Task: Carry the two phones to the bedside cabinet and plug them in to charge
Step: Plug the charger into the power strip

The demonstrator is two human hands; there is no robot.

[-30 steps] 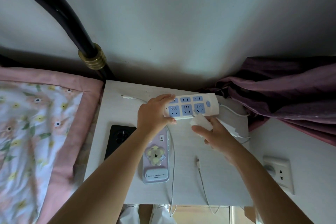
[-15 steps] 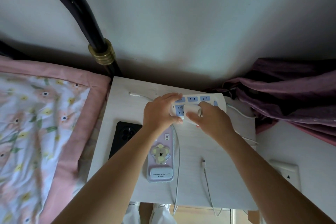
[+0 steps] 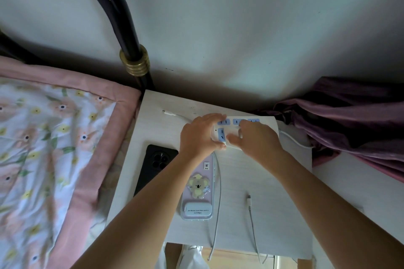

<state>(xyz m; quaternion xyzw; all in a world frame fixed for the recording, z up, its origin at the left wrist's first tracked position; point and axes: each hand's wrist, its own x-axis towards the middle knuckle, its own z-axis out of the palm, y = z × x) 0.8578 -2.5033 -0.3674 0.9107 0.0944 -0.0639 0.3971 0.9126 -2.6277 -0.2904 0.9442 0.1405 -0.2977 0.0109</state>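
Note:
Two phones lie face down on the white bedside cabinet (image 3: 273, 214): a black phone (image 3: 153, 166) at the left and a lilac phone with a koala sticker (image 3: 197, 190) beside it. At the back lies a white power strip with blue sockets (image 3: 249, 121). My left hand (image 3: 200, 135) grips its left end. My right hand (image 3: 255, 140) presses a white charger plug (image 3: 234, 132) onto the strip's front row. One white cable end (image 3: 249, 199) lies loose on the cabinet, another cable end (image 3: 167, 112) lies at the back left.
A bed with a pink flowered quilt (image 3: 54, 148) borders the cabinet on the left, with a black bedpost (image 3: 133, 54) at the corner. Purple fabric (image 3: 349, 120) is heaped at the right. A long cable (image 3: 218, 192) hangs over the cabinet's front edge.
My right hand carried the white charger plug up from the cabinet top onto the power strip. My left hand kept hold of the strip's left end.

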